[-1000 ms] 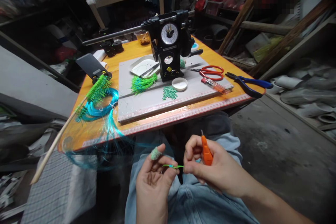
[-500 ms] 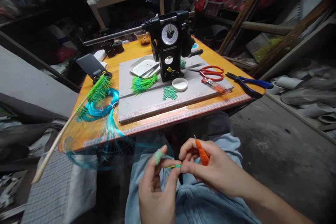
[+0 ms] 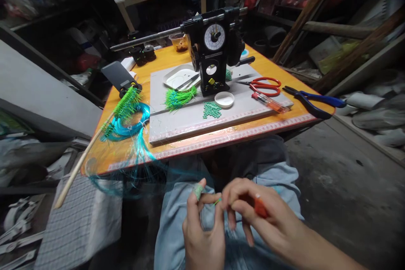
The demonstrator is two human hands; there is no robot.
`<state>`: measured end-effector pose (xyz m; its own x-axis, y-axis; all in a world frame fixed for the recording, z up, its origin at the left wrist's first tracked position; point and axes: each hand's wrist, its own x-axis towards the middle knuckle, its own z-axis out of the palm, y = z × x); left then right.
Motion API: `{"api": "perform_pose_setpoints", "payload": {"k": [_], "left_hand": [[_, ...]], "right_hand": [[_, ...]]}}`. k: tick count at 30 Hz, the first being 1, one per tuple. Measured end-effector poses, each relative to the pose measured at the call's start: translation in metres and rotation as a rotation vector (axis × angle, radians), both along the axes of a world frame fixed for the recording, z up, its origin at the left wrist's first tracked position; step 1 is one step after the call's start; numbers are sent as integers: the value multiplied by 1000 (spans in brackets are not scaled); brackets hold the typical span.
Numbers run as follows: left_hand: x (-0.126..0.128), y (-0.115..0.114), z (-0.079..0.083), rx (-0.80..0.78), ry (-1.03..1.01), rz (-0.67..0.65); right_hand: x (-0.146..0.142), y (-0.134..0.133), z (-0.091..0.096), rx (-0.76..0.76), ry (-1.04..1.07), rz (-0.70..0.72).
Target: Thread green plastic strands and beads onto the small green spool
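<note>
Over my lap, my left hand [image 3: 202, 232] pinches a short green strand [image 3: 217, 201] between thumb and fingers, and its index fingertip wears a green wrap [image 3: 198, 190]. My right hand [image 3: 253, 215] meets it at the strand's other end, fingers curled, with a small orange-handled tool [image 3: 260, 208] tucked in its grip. Both hands hover above my blue jeans, just in front of the orange table [image 3: 278, 67].
On the table stand a black winding machine with a dial [image 3: 215, 57], a grey board [image 3: 190, 122], green beads [image 3: 211, 110], a white lid [image 3: 224, 99], a green fibre bundle [image 3: 179, 98], red scissors [image 3: 264, 86], blue pliers [image 3: 313, 103], teal line coil [image 3: 126, 128], a wooden stick [image 3: 82, 160].
My hands have drawn closer together and lower. The right hand has rolled over, so the orange tool now points down and is mostly hidden. The view shifted slightly left.
</note>
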<state>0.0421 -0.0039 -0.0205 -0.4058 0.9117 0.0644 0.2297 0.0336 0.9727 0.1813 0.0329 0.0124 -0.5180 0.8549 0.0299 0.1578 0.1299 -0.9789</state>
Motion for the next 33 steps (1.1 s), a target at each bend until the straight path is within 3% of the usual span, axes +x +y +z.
{"api": "perform_pose_setpoints", "payload": {"k": [2, 3, 8, 10, 15, 17, 19, 21, 26, 29, 33], "left_hand": [[-1, -2, -3, 65, 11, 44], [-2, -3, -5, 106, 18, 72], [-4, -9, -10, 247, 28, 164], [-5, -9, -7, 188, -108, 90], [-12, 2, 15, -21, -710, -218], [-13, 8, 24, -121, -737, -217], [-13, 13, 29, -217, -633, -168], [-13, 16, 30, -230, -490, -149], [-16, 17, 26, -53, -170, -182], [-15, 17, 24, 4, -205, -122], [-11, 16, 21, 129, -214, -100]], "right_hand": [[4, 1, 1, -110, -1, -50], [5, 2, 1, -81, -62, -75], [10, 5, -9, 322, -309, -5], [14, 5, -10, 427, -343, -21], [23, 5, 1, 694, -365, -60], [25, 6, 7, 765, -364, -68], [26, 8, 11, 808, -369, -73], [27, 8, 12, 823, -396, -79], [29, 10, 9, 812, -489, -193], [26, 13, 8, 708, -463, -234], [15, 11, 8, 480, -359, -135]]}}
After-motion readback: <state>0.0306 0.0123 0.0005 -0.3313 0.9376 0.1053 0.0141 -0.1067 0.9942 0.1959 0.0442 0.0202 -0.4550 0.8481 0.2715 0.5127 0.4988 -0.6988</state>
